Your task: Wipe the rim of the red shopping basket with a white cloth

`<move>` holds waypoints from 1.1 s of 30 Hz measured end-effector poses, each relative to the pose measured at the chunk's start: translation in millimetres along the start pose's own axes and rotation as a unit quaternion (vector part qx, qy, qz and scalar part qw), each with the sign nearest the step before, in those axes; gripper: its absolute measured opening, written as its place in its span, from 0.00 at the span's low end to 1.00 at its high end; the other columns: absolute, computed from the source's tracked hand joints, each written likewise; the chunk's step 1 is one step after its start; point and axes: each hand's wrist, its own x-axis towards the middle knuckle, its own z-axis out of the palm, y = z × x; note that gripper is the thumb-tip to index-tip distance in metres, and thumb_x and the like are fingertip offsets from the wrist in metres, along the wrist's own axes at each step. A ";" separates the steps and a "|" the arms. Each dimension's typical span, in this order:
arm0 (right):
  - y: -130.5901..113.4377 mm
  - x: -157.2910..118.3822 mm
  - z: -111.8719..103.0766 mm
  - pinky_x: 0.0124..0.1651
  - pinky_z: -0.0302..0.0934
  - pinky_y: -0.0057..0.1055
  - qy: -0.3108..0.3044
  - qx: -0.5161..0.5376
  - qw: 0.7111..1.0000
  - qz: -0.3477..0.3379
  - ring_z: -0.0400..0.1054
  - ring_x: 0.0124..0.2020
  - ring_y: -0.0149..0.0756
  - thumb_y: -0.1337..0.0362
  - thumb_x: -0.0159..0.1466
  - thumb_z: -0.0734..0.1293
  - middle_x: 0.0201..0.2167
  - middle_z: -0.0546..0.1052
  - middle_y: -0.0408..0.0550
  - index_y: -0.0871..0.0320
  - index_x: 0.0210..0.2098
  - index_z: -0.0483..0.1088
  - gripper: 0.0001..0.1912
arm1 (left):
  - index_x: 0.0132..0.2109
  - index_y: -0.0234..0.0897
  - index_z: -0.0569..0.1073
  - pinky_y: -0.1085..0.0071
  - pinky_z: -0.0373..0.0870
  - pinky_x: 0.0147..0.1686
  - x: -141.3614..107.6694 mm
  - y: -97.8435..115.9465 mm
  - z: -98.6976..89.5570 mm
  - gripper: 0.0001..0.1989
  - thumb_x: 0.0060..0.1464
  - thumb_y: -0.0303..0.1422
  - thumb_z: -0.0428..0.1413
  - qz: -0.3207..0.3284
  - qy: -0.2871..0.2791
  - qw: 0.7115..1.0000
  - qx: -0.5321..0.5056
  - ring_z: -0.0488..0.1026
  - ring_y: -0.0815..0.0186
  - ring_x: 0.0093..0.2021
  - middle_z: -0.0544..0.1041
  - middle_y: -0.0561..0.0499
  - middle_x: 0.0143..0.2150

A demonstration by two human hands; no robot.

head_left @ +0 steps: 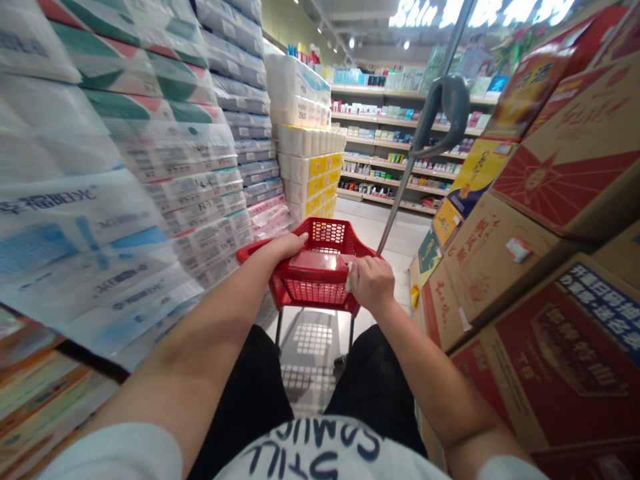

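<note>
A red plastic shopping cart [320,272] with perforated walls stands in front of my body. My left hand [290,245] rests on the left part of its handle, the fingers wrapped over the rim. On the right side, my right hand [373,281] is closed, holding a grey metal pole [400,200] and something small and white against the handle end. The pole slants up to the right and carries a grey plastic loop [443,117]. How far the right fingers wrap round the pole is partly hidden.
Tall stacks of wrapped paper packs [190,133] line the left side. Cardboard boxes [505,260] are piled close on the right. Between them a pale tiled floor [400,233] leads to shelves [385,120] of small goods. Yellow-and-white packs stand left of the cart's front.
</note>
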 end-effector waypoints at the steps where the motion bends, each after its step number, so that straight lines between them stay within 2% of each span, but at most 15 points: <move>1: -0.1 -3.1 0.6 0.47 0.56 0.35 0.020 0.003 1.000 0.010 0.68 0.40 0.41 0.61 0.68 0.53 0.36 0.75 0.54 0.60 0.37 0.72 0.18 | 0.44 0.33 0.77 0.69 0.68 0.44 0.6 1.2 0.1 0.30 0.62 0.47 0.35 0.002 0.003 1.000 0.011 0.76 0.60 0.41 0.80 0.42 0.40; 3: 1.8 -0.1 -2.2 0.45 0.56 0.34 -0.007 0.003 0.999 0.038 0.68 0.39 0.41 0.61 0.68 0.53 0.35 0.76 0.54 0.60 0.35 0.72 0.18 | 0.43 0.35 0.77 0.69 0.67 0.44 -2.4 5.6 -0.8 0.30 0.60 0.48 0.35 0.018 -0.022 1.000 0.003 0.76 0.60 0.43 0.80 0.42 0.43; 6: 7.8 16.3 -11.8 0.39 0.57 0.32 -0.155 -0.003 0.987 0.053 0.70 0.35 0.40 0.62 0.67 0.54 0.33 0.76 0.52 0.58 0.33 0.73 0.17 | 0.41 0.40 0.78 0.71 0.67 0.41 -16.0 15.6 -3.9 0.28 0.58 0.51 0.39 0.090 -0.034 0.995 -0.013 0.76 0.61 0.40 0.80 0.47 0.41; 8: 10.2 21.4 -16.3 0.37 0.57 0.31 -0.200 -0.010 0.979 0.042 0.70 0.35 0.40 0.61 0.67 0.54 0.35 0.77 0.52 0.57 0.34 0.73 0.18 | 0.39 0.43 0.78 0.71 0.66 0.39 -27.6 22.1 -6.8 0.28 0.57 0.53 0.39 0.139 -0.028 0.990 -0.012 0.75 0.62 0.37 0.81 0.50 0.38; 9: 10.2 20.1 -17.1 0.37 0.57 0.32 -0.188 -0.014 0.981 0.043 0.70 0.36 0.41 0.61 0.68 0.53 0.35 0.77 0.52 0.57 0.34 0.73 0.18 | 0.38 0.43 0.78 0.71 0.66 0.38 -33.1 25.0 -8.5 0.28 0.57 0.53 0.39 0.157 -0.016 0.988 -0.003 0.75 0.63 0.37 0.81 0.50 0.36; 11: 7.8 12.0 -16.0 0.41 0.57 0.33 -0.114 -0.022 0.992 0.057 0.70 0.38 0.41 0.61 0.68 0.51 0.36 0.76 0.54 0.58 0.35 0.73 0.20 | 0.36 0.44 0.78 0.70 0.65 0.38 -42.2 30.1 -11.6 0.28 0.57 0.51 0.38 0.178 0.012 0.984 0.028 0.75 0.62 0.37 0.81 0.50 0.34; 14: 3.8 2.7 -13.3 0.44 0.56 0.34 -0.036 -0.019 0.997 0.061 0.69 0.39 0.41 0.61 0.68 0.52 0.35 0.76 0.54 0.60 0.35 0.72 0.19 | 0.35 0.43 0.78 0.69 0.65 0.38 -52.4 40.6 -12.9 0.27 0.58 0.50 0.38 0.181 0.042 0.980 0.074 0.75 0.60 0.39 0.81 0.48 0.36; 16: 4.4 7.2 -14.1 0.41 0.56 0.32 -0.074 -0.011 0.995 0.068 0.70 0.37 0.40 0.62 0.67 0.53 0.33 0.76 0.53 0.60 0.34 0.73 0.18 | 0.38 0.44 0.78 0.67 0.65 0.38 -58.7 52.4 -9.9 0.26 0.58 0.50 0.38 0.192 0.043 0.977 0.086 0.75 0.58 0.41 0.80 0.48 0.40; 19: 10.2 18.9 -16.9 0.36 0.56 0.30 -0.173 0.015 0.984 0.046 0.70 0.34 0.38 0.59 0.68 0.52 0.32 0.77 0.50 0.57 0.32 0.73 0.21 | 0.43 0.48 0.76 0.65 0.66 0.38 -69.4 74.4 -1.4 0.26 0.59 0.51 0.37 0.207 0.023 0.974 0.085 0.74 0.56 0.44 0.79 0.49 0.45; 20: 12.4 19.3 -16.9 0.36 0.56 0.30 -0.181 0.023 0.983 0.037 0.70 0.34 0.38 0.58 0.68 0.51 0.32 0.77 0.49 0.56 0.31 0.73 0.22 | 0.45 0.48 0.75 0.64 0.66 0.39 -73.1 81.0 1.3 0.26 0.59 0.51 0.36 0.196 0.019 0.976 0.089 0.74 0.56 0.44 0.79 0.49 0.46; 22: 15.4 11.2 -14.1 0.39 0.57 0.31 -0.135 0.033 0.990 0.022 0.70 0.36 0.38 0.58 0.69 0.50 0.34 0.77 0.49 0.54 0.34 0.73 0.22 | 0.46 0.46 0.74 0.63 0.66 0.41 -79.3 90.3 4.7 0.27 0.60 0.49 0.34 0.180 0.021 0.978 0.101 0.74 0.56 0.44 0.78 0.47 0.47; 25: 16.5 -12.2 -6.3 0.50 0.55 0.35 0.003 0.040 0.999 -0.019 0.67 0.45 0.39 0.61 0.69 0.52 0.43 0.76 0.51 0.55 0.44 0.72 0.18 | 0.45 0.45 0.74 0.62 0.65 0.43 -84.2 94.5 5.3 0.27 0.61 0.47 0.33 0.177 0.030 0.977 0.112 0.74 0.56 0.45 0.78 0.46 0.46; 27: 17.1 -20.1 -4.1 0.51 0.54 0.35 0.046 0.041 0.998 -0.008 0.66 0.46 0.40 0.62 0.68 0.53 0.44 0.75 0.53 0.57 0.45 0.71 0.17 | 0.44 0.45 0.74 0.62 0.66 0.42 -84.6 93.4 4.7 0.27 0.61 0.47 0.33 0.178 0.036 0.977 0.110 0.75 0.56 0.44 0.79 0.46 0.45; 29: 18.6 -15.9 -6.4 0.47 0.55 0.33 0.022 0.041 0.999 0.028 0.67 0.42 0.39 0.62 0.68 0.54 0.39 0.76 0.52 0.57 0.39 0.72 0.16 | 0.43 0.45 0.74 0.61 0.66 0.41 -83.5 91.9 4.6 0.26 0.61 0.47 0.33 0.179 0.040 0.977 0.108 0.75 0.55 0.44 0.79 0.46 0.45; 33: 23.4 1.1 -13.1 0.36 0.55 0.29 -0.088 0.053 0.993 0.060 0.67 0.31 0.36 0.59 0.68 0.54 0.29 0.75 0.46 0.55 0.29 0.71 0.18 | 0.43 0.44 0.74 0.61 0.66 0.40 -81.2 91.5 5.7 0.25 0.60 0.45 0.34 0.180 0.042 0.976 0.114 0.75 0.55 0.44 0.79 0.46 0.44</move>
